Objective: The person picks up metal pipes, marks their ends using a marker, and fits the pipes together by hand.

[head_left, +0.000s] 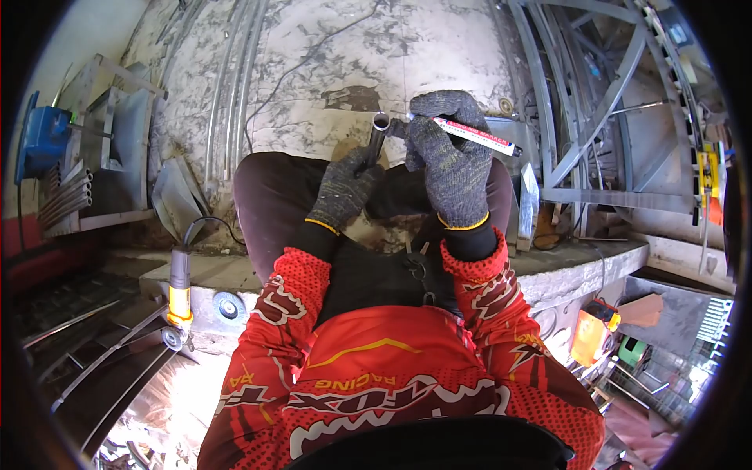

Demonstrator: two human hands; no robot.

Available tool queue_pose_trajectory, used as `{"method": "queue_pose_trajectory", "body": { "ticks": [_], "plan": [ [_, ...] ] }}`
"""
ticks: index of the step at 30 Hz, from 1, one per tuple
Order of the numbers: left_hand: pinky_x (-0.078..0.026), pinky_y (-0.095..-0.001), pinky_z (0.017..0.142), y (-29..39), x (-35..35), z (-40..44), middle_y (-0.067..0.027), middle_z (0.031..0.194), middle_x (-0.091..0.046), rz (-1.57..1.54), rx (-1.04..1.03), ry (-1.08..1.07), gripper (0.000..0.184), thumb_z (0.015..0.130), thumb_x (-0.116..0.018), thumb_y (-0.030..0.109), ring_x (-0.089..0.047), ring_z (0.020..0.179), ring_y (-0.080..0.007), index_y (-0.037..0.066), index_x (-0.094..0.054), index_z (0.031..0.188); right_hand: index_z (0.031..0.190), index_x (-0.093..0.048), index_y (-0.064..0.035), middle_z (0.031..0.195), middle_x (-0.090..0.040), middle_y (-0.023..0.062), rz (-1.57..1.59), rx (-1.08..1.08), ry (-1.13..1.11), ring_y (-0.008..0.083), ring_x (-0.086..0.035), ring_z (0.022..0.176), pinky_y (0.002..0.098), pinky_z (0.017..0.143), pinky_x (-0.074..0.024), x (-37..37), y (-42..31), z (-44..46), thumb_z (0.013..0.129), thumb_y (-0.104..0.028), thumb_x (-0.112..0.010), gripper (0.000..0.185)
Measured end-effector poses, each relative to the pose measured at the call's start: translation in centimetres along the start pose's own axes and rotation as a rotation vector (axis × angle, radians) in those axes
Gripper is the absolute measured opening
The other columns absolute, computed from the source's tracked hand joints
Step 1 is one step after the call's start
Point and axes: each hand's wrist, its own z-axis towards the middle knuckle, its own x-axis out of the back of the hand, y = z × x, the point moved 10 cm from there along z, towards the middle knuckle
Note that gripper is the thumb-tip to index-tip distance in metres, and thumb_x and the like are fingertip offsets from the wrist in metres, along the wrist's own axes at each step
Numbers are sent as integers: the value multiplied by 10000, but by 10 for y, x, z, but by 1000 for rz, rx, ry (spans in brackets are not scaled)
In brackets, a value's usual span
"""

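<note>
My left hand (342,188), in a dark grey knit glove with a yellow cuff edge, is closed around a short metal pipe (377,141). The pipe's round open end faces up toward me. To its right, my right hand (454,168), gloved the same way, grips a white and red marker (476,136). The marker lies slanted across the fingers, its black end pointing right. Fingers of the right hand are close beside the pipe; whether they touch it I cannot tell. Both hands are over my lap, between my knees.
An angle grinder (179,294) lies at the left near a loose grinding disc (229,307). Long metal tubes (231,94) rest on the stained floor (313,102) ahead. Welded steel frames (619,117) stand at the right. A blue machine (47,135) and stacked pipes (66,196) are far left.
</note>
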Motion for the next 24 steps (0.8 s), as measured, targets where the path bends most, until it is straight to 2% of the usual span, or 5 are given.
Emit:
{"method": "queue_pose_trajectory", "body": {
  "ticks": [7, 10, 13, 18, 24],
  "plan": [
    [-520, -370, 736, 11, 3, -1, -142, 876, -697, 40, -82, 20, 266, 883, -702, 151, -660, 773, -229, 33, -661, 1117, 992, -623, -12, 903, -661, 71, 51, 29, -89, 123, -634, 757, 281, 681, -527, -18, -10, -7, 893, 11, -668, 111],
    [-520, -371, 736, 10, 3, 0, -142, 877, -699, 41, -94, 19, 264, 884, -702, 153, -661, 768, -231, 32, -659, 1114, 1018, -629, -26, 831, -657, 37, -301, 264, -50, 71, -579, 625, 229, 539, -463, -17, -19, -8, 899, -1, -662, 126],
    [-520, -370, 734, 7, 2, 0, -143, 877, -700, 25, -95, 13, 258, 885, -701, 155, -662, 766, -230, 31, -656, 1107, 1011, -630, -19, 824, -660, 37, -220, 271, -6, 71, -578, 628, 225, 547, -459, -14, -19, -8, 901, -7, -665, 115],
    [-518, -372, 729, 10, 2, 0, -142, 872, -698, -3, -83, 22, 251, 885, -700, 154, -664, 767, -228, 34, -653, 1100, 1003, -632, -9, 887, -667, 60, -394, 460, -62, 120, -625, 731, 275, 663, -514, -22, -37, -8, 889, 15, -663, 121],
    [-518, -375, 730, 8, 1, 1, -143, 881, -696, 56, -80, 14, 263, 882, -702, 167, -668, 774, -240, 38, -654, 1106, 989, -638, -12, 939, -669, 81, -364, 346, -60, 145, -647, 807, 289, 733, -525, -22, -29, -8, 888, 22, -657, 108]
  ]
}}
